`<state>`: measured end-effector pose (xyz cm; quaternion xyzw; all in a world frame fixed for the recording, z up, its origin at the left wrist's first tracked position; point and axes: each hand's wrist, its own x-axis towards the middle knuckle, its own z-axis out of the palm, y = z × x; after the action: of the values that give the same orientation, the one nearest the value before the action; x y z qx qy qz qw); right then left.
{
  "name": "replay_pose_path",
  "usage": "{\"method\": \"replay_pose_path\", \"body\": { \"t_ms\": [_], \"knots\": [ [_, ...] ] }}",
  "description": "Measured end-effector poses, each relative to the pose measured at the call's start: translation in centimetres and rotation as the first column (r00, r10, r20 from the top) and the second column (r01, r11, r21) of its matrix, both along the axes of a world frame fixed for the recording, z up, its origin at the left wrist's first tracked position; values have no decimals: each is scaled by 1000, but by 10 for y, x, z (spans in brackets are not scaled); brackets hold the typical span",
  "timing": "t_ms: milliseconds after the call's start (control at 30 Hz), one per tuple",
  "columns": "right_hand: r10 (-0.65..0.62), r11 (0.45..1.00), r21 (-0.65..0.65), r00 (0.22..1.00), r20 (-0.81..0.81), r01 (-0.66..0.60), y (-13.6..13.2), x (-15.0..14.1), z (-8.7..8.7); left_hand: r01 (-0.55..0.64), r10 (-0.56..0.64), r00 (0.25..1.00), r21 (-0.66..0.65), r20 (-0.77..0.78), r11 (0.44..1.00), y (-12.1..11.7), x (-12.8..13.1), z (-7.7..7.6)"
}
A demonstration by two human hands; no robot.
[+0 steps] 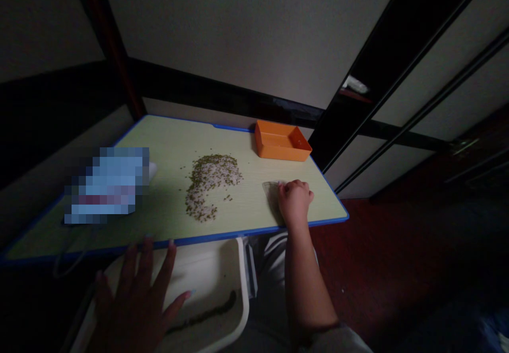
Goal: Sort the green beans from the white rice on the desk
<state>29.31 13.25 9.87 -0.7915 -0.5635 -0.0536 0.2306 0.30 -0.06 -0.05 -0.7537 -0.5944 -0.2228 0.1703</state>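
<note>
My left hand (137, 294), fingers spread, is over a white plastic bin (241, 289) below the table's front edge. A dark strip of small grains (207, 313) lies along the bin's bottom. On the table, a loose pile of white grains mixed with small green beans (210, 181) has a curved gap on its lower right side. To the right of this pile, my right hand (295, 202) is closed low over the tabletop, with its fingertips hidden. A dark, mesh-like patch (272, 194) shows beside it; whether this is a shadow or an object, I cannot tell.
An orange open box (282, 149) stands at the table's back right. On the left lies a blurred-out pale blue item (111, 183), with a thin loop hanging below. The pale table (167, 135) has a blue edge, and a wall with dark trim rises behind it.
</note>
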Motion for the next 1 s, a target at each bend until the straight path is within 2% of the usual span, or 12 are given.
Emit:
{"method": "replay_pose_path", "body": {
  "t_ms": [233, 533, 733, 900, 1000],
  "knots": [
    [-65, 998, 3, 998, 6, 65, 4, 17, -1, -12, 12, 1000, -3, 12, 1000, -1, 1, -1],
    [-78, 996, 37, 996, -36, 79, 9, 34, -5, -18, 19, 996, -6, 90, 1000, -2, 3, -1],
    [-72, 993, 84, 987, -142, 85, 14, 47, -10, 12, -12, 998, 11, 59, 1000, -1, 0, -3],
    [-31, 976, 198, 952, -306, 95, 18, 71, -18, 4, -4, 998, 4, 64, 1000, 1, -2, -6],
    [-60, 951, 269, 946, -318, 151, 17, 93, -21, 1, 0, 998, -4, 70, 1000, 2, -1, -6]
  ]
}}
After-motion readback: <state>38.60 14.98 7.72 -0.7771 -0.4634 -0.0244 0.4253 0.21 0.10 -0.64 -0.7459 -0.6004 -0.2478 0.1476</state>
